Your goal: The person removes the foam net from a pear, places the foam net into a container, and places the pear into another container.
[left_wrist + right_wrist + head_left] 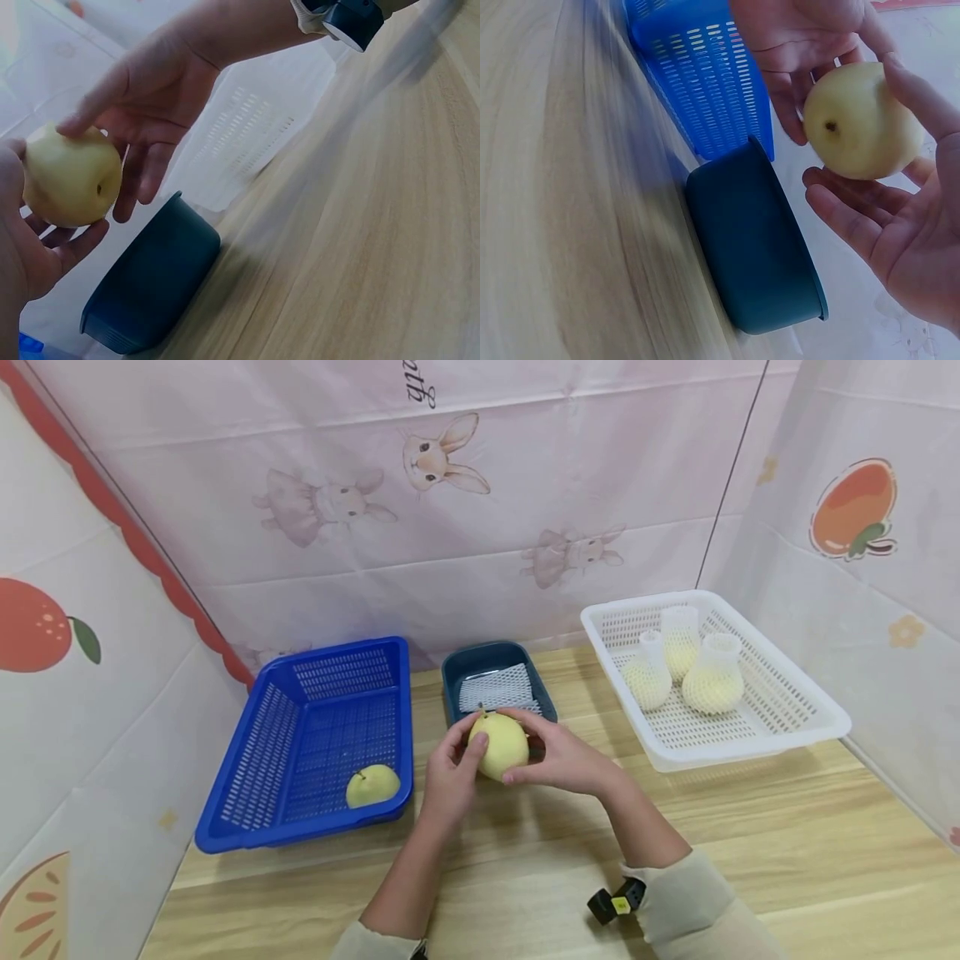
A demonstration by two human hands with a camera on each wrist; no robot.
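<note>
A round yellow pear [498, 746], stem up, is held between both hands above the table, close in front of a dark green tray [448, 681]. My left hand [452, 770] grips its left side, thumb across the front. From the right, my right hand [564, 755] holds it with the thumb low on the front and fingers round the back. In the left wrist view the pear [71, 176] shows its dimpled underside between the two hands. White foam net sleeves [498, 689] lie flat in the green tray.
A blue basket [258, 837] on the left contains one bare pear [372, 786]. To the right stands a white basket [780, 737] with three pears in foam nets [712, 681]. Behind them rises a printed cloth wall [480, 560]. The wooden table [540, 885] lies underneath.
</note>
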